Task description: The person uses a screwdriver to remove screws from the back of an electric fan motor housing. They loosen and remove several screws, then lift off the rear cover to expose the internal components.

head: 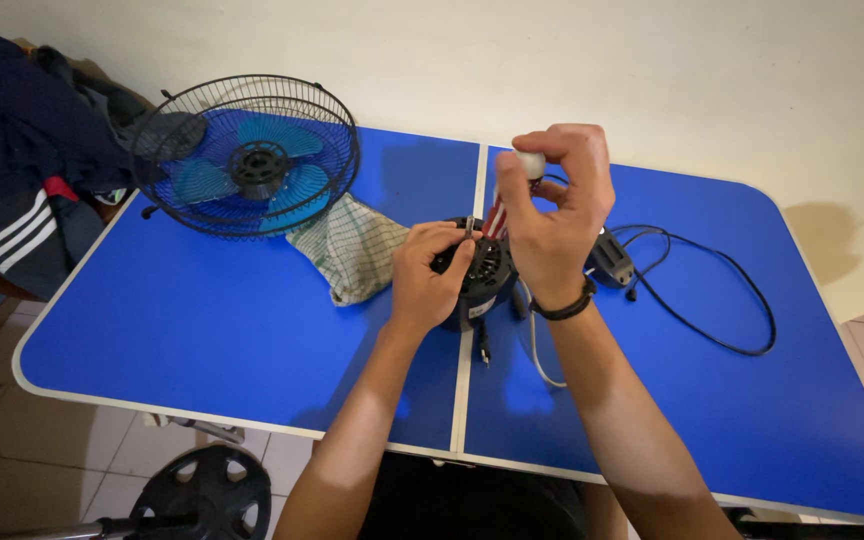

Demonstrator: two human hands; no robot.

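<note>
1. Right hand point(552, 215) is closed around the white-capped, red-and-white striped handle of a screwdriver point(497, 215), fingers pinched on the cap at the top. The shaft runs down and slightly left from the grip, near upright, into the top of the motor.
2. Left hand point(430, 270) rests on the black round fan motor housing point(480, 280), fingers curled over its near-left rim and pressed against it; whether the thumb pins anything small there is hidden.
3. Wide blue folding table point(202, 330) with a pale rim and a centre seam bears everything; the motor sits on that seam, directly below the right hand and just right of the left.
4. Black wire fan grille with blue blades point(247, 155) lies flat at the far left, well apart from both hands.
5. Checked green-and-white cloth point(352, 250) lies between grille and motor.
6. Black power cable point(712, 300) loops right, from a small dark switch box point(610, 258).
7. Small pale label on the motor's near side; too small to tell more.
</note>
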